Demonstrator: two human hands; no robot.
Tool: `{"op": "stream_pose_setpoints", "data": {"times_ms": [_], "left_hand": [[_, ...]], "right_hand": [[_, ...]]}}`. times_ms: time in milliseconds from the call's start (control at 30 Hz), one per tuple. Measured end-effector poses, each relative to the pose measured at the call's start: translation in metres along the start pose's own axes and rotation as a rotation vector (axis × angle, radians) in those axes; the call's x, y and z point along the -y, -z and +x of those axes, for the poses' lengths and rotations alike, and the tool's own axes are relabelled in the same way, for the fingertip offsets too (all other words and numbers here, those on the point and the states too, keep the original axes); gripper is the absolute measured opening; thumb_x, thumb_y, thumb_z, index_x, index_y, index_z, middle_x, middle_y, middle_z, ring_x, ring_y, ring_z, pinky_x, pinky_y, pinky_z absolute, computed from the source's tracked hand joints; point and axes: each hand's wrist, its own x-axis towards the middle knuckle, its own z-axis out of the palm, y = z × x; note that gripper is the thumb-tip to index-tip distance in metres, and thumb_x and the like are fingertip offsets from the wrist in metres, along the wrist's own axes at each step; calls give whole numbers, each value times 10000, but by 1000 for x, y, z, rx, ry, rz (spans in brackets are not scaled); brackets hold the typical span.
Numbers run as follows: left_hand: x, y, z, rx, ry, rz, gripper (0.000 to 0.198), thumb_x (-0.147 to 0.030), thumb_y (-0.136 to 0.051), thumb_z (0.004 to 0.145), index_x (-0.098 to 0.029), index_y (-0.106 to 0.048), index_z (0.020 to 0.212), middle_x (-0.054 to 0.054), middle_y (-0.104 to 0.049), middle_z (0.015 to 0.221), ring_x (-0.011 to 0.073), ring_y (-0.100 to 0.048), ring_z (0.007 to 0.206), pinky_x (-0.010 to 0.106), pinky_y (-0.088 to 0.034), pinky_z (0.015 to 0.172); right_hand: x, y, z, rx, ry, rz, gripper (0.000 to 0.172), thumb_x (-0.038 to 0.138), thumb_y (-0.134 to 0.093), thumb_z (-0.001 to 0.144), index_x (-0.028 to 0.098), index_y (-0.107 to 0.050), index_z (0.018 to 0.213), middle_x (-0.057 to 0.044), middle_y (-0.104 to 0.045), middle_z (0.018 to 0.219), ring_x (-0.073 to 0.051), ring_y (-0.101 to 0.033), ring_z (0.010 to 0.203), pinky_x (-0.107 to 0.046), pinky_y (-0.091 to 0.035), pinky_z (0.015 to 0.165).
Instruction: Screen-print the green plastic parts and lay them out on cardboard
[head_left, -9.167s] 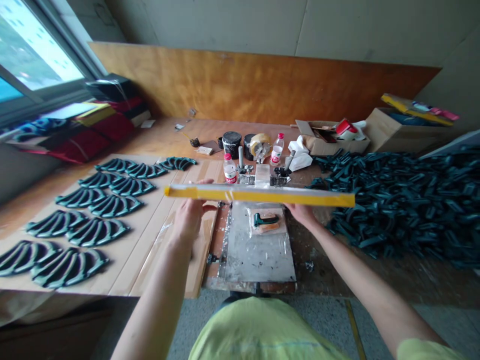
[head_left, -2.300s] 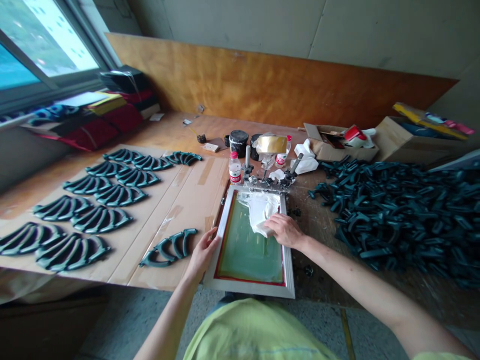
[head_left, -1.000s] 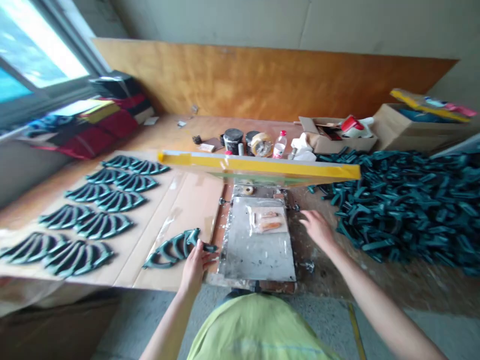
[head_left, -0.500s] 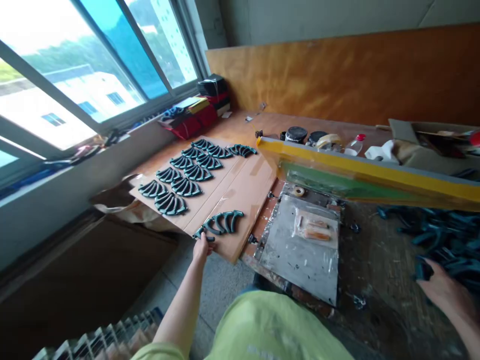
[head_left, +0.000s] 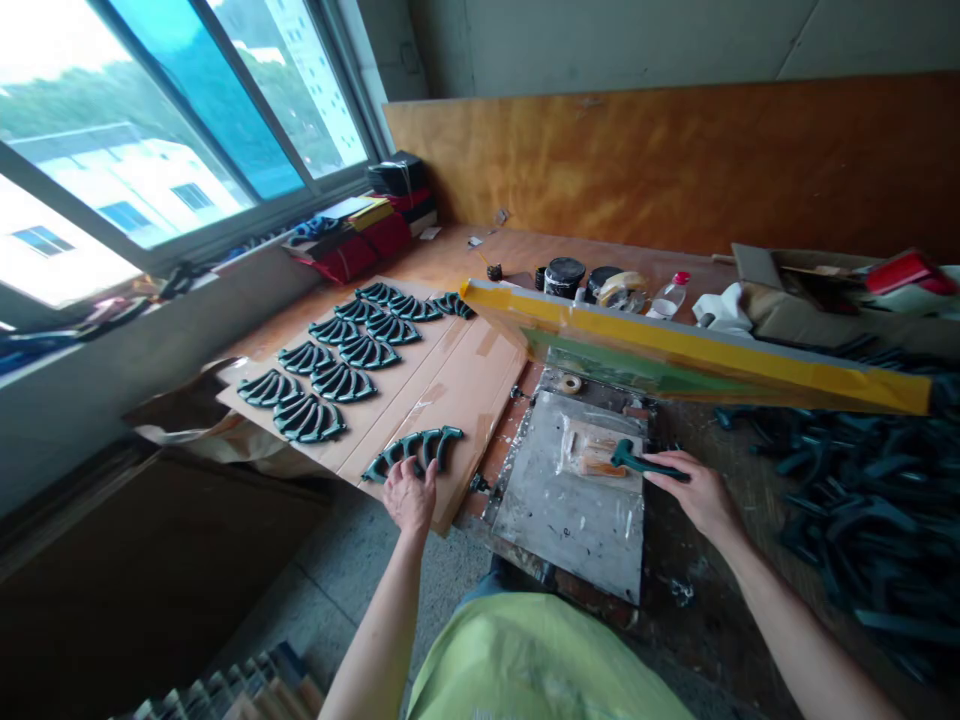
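My right hand (head_left: 694, 492) holds a dark green T-shaped piece (head_left: 651, 465) by its narrow end, above the grey metal plate (head_left: 566, 530). A curved row of similar dark green pieces (head_left: 450, 436) lies near the front edge of the cardboard sheet (head_left: 465, 365). My left hand (head_left: 409, 492) rests at this row, its fingers apart and touching the pieces; the fingertips are partly hidden among them. Farther back on the cardboard, several fan-shaped groups of the same pieces (head_left: 343, 380) lie in two lines, with a smaller group (head_left: 454, 304) beside them.
A heap of dark green pieces (head_left: 862, 520) covers the bench at right. A long yellow-edged frame (head_left: 697, 345) lies across the bench behind the plate. Black-lidded jars (head_left: 564, 276), a red-capped bottle (head_left: 669, 296) and an open carton (head_left: 757, 270) stand behind it. Windows line the left.
My right hand has moved left from the heap, bringing a T-shaped piece over the plate. My left hand has shifted from the row's near end onto its middle. The view has turned slightly right.
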Motion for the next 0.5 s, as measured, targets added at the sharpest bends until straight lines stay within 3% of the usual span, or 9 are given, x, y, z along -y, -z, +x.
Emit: {"op": "stream_pose_setpoints", "data": {"times_ms": [100,200,367,500], "left_hand": [[-22,-18,-7,-11,0,45,678,-663,-514,758,-172,-575,1222,181,-404,1451,403,-288,1338,559,-227,1074],[-33,-26,1,1,70,109,680,-661,-513,745,-155,-587,1191,206,-376,1464,454,-236,1348,654,-188,1038],[-29,-22,15,19,79,111,572,-574,-522,772,-124,-614,1114,225,-517,1324,454,-332,1294,588,-305,985],[-19,-16,33,53,-52,99,486,-528,-586,751,-141,-646,1037,199,-589,1243,401,-416,1245,509,-330,1000]], "right_hand": [[1,-37,14,34,149,-48,259,422,-607,800,244,-753,920,-77,-706,980,-251,-654,934,-426,-520,881],[0,-59,23,55,282,-143,210,328,-575,845,243,-743,938,-79,-702,955,-256,-637,944,-450,-517,886],[1,-71,22,33,373,-255,237,326,-527,884,264,-717,1012,-88,-672,1001,-278,-609,974,-477,-508,905],[-7,-76,19,-3,347,-302,257,410,-510,890,305,-715,1004,-94,-669,1020,-304,-617,978,-515,-504,910]]}}
